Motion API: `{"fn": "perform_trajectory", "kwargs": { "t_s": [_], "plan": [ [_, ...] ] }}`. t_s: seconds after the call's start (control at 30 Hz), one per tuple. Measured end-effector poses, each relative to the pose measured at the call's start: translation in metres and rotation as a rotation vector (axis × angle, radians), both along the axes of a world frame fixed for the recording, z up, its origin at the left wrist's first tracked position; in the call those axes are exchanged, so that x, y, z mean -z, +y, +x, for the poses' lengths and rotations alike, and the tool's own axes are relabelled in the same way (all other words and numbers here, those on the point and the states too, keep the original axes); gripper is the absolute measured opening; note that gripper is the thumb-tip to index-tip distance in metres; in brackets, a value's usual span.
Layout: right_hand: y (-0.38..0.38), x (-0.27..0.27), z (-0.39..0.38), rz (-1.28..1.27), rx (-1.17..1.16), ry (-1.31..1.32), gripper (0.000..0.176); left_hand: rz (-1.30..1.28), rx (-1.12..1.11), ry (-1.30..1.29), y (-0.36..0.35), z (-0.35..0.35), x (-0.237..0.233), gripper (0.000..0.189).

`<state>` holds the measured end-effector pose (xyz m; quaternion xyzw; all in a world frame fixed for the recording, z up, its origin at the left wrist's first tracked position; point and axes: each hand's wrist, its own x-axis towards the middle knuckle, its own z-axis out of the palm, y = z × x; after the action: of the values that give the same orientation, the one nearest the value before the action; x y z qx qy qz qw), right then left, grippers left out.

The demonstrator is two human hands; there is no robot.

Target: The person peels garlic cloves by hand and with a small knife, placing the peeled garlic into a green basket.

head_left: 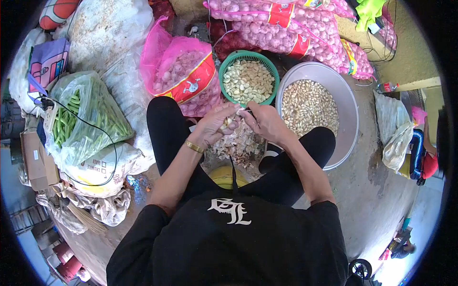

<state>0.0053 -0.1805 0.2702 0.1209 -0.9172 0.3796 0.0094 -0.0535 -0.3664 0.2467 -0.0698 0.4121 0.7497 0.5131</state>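
Head view, the only one: the person sat low on the floor (372, 190), knees apart, in black trousers & a black top w/ a white logo. The left hand (215, 125) was curled shut round a garlic clove (228, 123), fingers folded narrow, w/ a gold bracelet (194, 146) on that wrist. The right hand (265, 123) met it from the other side, thumb & forefinger pinched tight at the top of the same clove. I couldn't tell whether a small blade sat in that pinch too; it was too small to see. The two hands touched, held approx. between the knees, just above a pile of skins (237, 147) on the floor. Nearer the body, a yellow thing (227, 176) showed between the legs, mostly hidden.

Just beyond the hands stood a green basket (224, 71) full of pale peeled cloves (248, 82). Right beside it, touching or nearly so, was a big metal basin (350, 119) w/ far more cloves in it, toward the right side of the floor. Left of the basket, an open pink net sack (183, 78) of unpeeled garlic sat just beside the person's left knee. More pink sacks (286, 24) lay stacked along the far edge of the floor. On the left side, a clear bag of green beans (88, 117) rested on white sacks (102, 167), w/ a black cable (107, 138) draped over it.
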Motion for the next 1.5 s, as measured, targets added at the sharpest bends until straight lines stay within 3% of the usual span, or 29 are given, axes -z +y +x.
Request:
{"fn": "perform_trajectory", "kwargs": {
  "t_s": [0.13, 0.4, 0.57, 0.7, 0.83, 0.9, 1.03, 1.23, 1.33, 1.43, 1.5],
  "plan": [
    [0.001, -0.001, -0.004, 0.022, 0.151, 0.089, 0.029, 0.200, -0.255, -0.146, 0.015, 0.028, -0.005, 0.021],
    [0.007, -0.006, -0.003, -0.052, 0.117, 0.121, 0.028, 0.240, -0.124, 0.207, 0.014, 0.027, -0.012, 0.025],
    [0.000, -0.017, 0.015, -0.041, 0.035, 0.042, 0.024, 0.189, -0.327, 0.157, 0.011, 0.012, 0.002, 0.021],
    [0.003, -0.017, 0.031, 0.079, -0.071, 0.051, 0.026, 0.185, -0.299, 0.278, -0.004, -0.001, 0.008, 0.024],
    [0.003, -0.014, 0.036, 0.081, 0.081, -0.010, 0.026, 0.213, -0.297, 0.206, -0.011, -0.001, 0.001, 0.028],
    [0.000, -0.006, 0.033, -0.035, 0.214, -0.080, 0.036, 0.292, -0.272, 0.203, -0.012, -0.002, 0.001, 0.028],
    [0.000, 0.003, 0.030, -0.086, 0.255, -0.007, 0.038, 0.314, -0.263, 0.197, -0.013, 0.001, -0.001, 0.025],
    [0.004, -0.004, 0.034, 0.125, 0.243, 0.040, 0.036, 0.268, -0.272, 0.195, -0.015, 0.002, 0.003, 0.020],
    [-0.002, -0.004, 0.032, 0.046, 0.236, 0.113, 0.036, 0.295, -0.239, 0.246, -0.014, 0.002, 0.006, 0.020],
    [-0.006, -0.009, 0.032, -0.064, 0.285, -0.013, 0.035, 0.261, -0.221, 0.249, -0.012, 0.002, 0.003, 0.020],
    [-0.006, -0.010, 0.028, -0.118, 0.267, 0.119, 0.028, 0.246, -0.208, 0.239, -0.011, 0.002, 0.002, 0.022]
  ]
}}
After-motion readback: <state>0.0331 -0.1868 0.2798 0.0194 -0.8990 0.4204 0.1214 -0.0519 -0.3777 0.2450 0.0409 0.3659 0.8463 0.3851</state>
